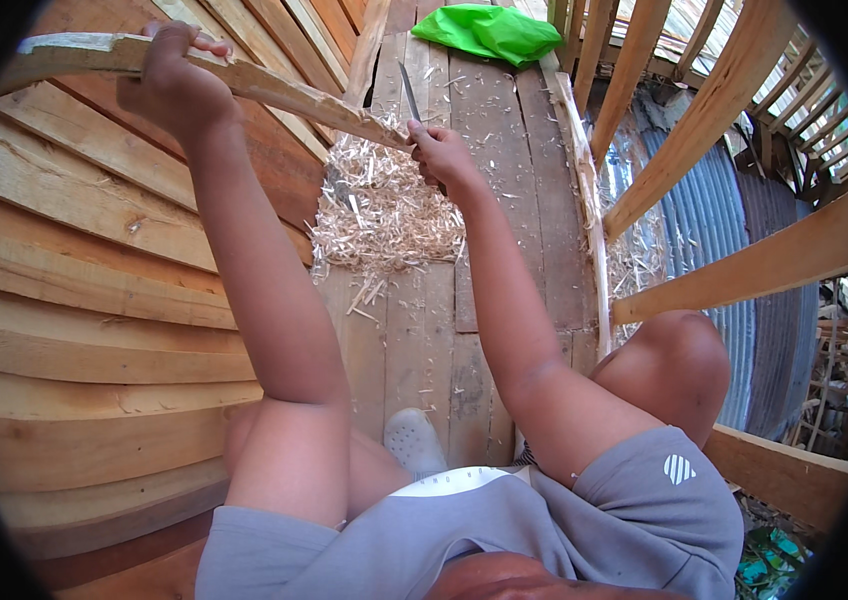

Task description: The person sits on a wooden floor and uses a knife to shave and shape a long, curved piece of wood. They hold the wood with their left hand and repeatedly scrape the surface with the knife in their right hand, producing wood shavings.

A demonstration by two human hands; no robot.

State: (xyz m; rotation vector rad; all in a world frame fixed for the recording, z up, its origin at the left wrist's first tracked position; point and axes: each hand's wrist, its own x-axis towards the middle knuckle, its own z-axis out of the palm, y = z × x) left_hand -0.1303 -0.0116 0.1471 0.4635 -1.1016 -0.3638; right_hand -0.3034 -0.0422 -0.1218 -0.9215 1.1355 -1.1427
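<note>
My left hand (179, 85) is closed around a long, pale wooden stick (289, 95), rough and whittled along its length. The stick slants from the upper left down to the right, its lower end close by my right hand (441, 160). A knife is gripped in that right hand, its narrow blade (408, 88) pointing up and away from me. The knife's handle is mostly covered by my fingers. Whether the blade or the right fingers touch the stick's end, I cannot tell. Below both hands lies a heap of wood shavings (389, 215).
Stacked planks form a wall (94, 310) on my left. A slatted wooden railing (754, 285) runs along the right, with corrugated metal sheets (704, 225) beyond it. A bright green bag (489, 32) lies at the far end of the plank floor (424, 345). My foot in a light shoe (412, 440) rests there.
</note>
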